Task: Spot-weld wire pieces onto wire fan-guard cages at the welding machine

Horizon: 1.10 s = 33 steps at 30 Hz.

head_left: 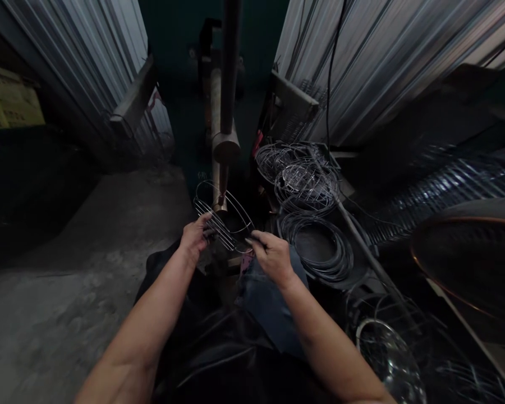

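Dim light, dark green backdrop (172, 33), pale corrugated metal panels (88, 50) left and right of the backdrop, grey floor (46, 320) nearer than it, yellow box (12, 101) well to its left

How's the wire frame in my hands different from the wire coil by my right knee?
The wire frame is held by the left hand and right hand; the wire coil lies unheld. The frame is open, with straight parallel wires and curved ones; the coil is a dense ring of loops. Both look like thin grey wire.
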Available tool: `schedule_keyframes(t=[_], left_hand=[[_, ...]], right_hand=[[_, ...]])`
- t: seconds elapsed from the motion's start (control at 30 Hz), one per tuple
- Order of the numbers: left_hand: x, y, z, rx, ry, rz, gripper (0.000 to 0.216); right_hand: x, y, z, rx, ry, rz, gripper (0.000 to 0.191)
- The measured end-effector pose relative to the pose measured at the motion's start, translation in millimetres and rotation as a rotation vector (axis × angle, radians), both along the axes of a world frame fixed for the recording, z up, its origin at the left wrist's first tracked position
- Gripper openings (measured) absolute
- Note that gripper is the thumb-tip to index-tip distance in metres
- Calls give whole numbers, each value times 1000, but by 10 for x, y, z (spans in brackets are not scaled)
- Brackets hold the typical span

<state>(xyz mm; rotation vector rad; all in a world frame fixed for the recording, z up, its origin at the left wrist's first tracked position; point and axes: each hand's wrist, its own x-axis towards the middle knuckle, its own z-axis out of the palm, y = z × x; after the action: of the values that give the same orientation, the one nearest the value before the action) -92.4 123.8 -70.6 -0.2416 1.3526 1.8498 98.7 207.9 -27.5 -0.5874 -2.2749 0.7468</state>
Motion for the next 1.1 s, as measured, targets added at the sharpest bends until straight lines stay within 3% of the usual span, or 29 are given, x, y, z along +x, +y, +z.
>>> schedule_keyframes(t=[0.47, 0.67, 0.87, 1.0, 1.1], left_hand=[[-30, -1, -75, 4, -11, -7, 30], [0, -11, -49, 14, -27, -3, 28], [122, -77, 49, 15, -65, -10, 24], [343, -281, 126, 19, -267, -39, 25], [495, -463, 139, 33, -429, 35, 34]], right_hand=[[-20, -44, -82, 91, 96, -6, 20], [64, -104, -102, -59, 115, -62, 13], [226, -149, -108, -233, 206, -132, 19], [425, -70, -203, -426, 246, -247, 20], [542, -71, -296, -463, 120, -158, 16]])
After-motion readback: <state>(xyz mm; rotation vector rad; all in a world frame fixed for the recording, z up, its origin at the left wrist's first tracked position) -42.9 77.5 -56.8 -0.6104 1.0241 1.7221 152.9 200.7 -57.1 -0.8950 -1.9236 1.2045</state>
